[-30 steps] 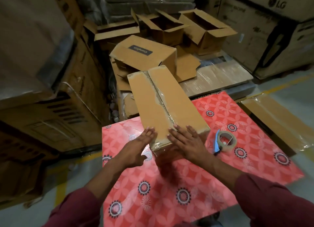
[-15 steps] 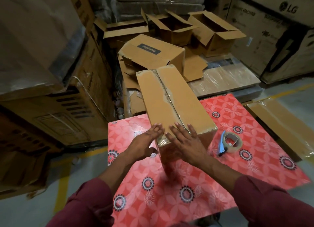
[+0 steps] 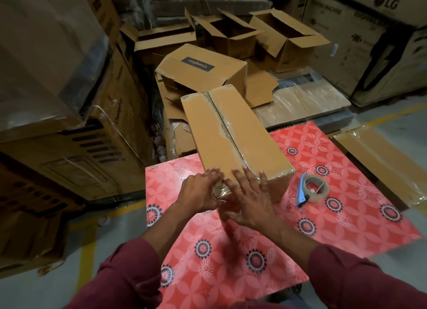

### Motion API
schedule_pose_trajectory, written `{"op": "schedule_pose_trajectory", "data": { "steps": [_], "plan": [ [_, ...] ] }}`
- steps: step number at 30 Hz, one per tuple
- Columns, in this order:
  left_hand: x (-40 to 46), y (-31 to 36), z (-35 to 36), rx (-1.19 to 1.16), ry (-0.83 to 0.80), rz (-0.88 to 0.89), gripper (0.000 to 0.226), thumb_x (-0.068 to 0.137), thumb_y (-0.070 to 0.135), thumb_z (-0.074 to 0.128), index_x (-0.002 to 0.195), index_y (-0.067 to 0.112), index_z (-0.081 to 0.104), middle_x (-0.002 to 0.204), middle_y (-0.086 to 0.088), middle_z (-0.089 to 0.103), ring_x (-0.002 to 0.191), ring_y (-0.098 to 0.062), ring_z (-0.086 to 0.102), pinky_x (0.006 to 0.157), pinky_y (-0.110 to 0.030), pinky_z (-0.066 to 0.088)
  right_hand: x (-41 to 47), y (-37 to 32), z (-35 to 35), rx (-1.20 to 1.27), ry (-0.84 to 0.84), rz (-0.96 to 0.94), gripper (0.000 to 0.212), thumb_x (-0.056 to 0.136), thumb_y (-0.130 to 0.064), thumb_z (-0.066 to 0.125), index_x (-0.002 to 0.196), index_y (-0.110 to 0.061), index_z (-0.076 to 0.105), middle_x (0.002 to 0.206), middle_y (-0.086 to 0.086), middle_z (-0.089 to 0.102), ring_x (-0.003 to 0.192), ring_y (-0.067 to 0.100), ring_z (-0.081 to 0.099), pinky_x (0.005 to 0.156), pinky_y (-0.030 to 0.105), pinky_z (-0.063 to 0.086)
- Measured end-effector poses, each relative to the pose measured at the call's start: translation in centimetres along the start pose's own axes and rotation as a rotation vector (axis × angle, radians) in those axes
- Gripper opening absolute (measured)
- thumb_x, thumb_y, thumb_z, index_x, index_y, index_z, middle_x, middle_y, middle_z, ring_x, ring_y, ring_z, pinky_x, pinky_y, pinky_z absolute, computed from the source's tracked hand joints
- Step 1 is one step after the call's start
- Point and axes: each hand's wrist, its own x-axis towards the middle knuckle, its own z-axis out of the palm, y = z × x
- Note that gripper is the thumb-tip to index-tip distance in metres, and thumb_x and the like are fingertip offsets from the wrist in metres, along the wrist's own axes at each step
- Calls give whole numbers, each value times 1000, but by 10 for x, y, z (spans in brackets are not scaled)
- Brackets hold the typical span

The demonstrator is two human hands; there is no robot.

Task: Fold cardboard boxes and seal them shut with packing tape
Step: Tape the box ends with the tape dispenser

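Note:
A long closed cardboard box (image 3: 233,133) lies on the red flowered table (image 3: 265,246), its far end hanging past the table's back edge. Clear packing tape runs along its top seam and down over the near end. My left hand (image 3: 198,191) presses flat on the box's near left corner, where the tape end is crumpled. My right hand (image 3: 249,197) lies flat, fingers spread, over the near edge of the box. A roll of packing tape in a blue dispenser (image 3: 312,188) rests on the table right of the box.
Several open cardboard boxes (image 3: 231,33) and a tipped box with a dark label (image 3: 203,70) are piled behind the table. Large appliance cartons (image 3: 369,38) stand at right, wrapped cartons (image 3: 57,100) at left. Flat wrapped cardboard (image 3: 381,161) lies at the right.
Both hands slid a little toward me along the box's near end, and the left hand came down over the near left corner. The box stays put.

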Motion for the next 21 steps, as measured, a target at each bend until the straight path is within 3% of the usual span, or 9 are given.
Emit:
{"op": "schedule_pose_trajectory", "data": {
  "steps": [3,7,13,18,21],
  "plan": [
    [1,-3,0,-6,12,17,86,73,67,72,151,36,53,163,13,41,146,-7,45,98,-32,50,0,-5,5,40,87,46,89,77,-84,49,150,-33,48,163,5,38,154,32,28,120,67,16],
    [1,-8,6,24,47,70,87,71,68,60,150,33,56,161,10,44,146,-6,44,96,-32,54,2,-6,20,28,229,60,74,76,-70,70,138,-31,59,155,4,50,143,31,46,117,66,24],
    [-2,-16,37,15,303,180,84,78,86,55,129,22,75,137,0,69,129,-12,63,64,-35,63,3,-5,31,8,272,51,71,76,-57,80,137,-29,56,155,3,49,140,29,48,118,64,20],
    [-7,-15,55,17,464,216,69,96,72,52,131,17,74,139,-5,68,132,-16,62,66,-32,61,3,0,31,15,275,30,71,78,-64,72,139,-30,57,156,1,50,140,27,50,117,63,26],
    [-6,-8,60,6,504,164,48,108,47,46,128,15,75,137,-7,69,131,-19,63,65,-35,64,3,3,29,112,322,21,50,97,-62,53,135,-30,64,155,-1,52,139,26,51,115,63,29]
  ]
}}
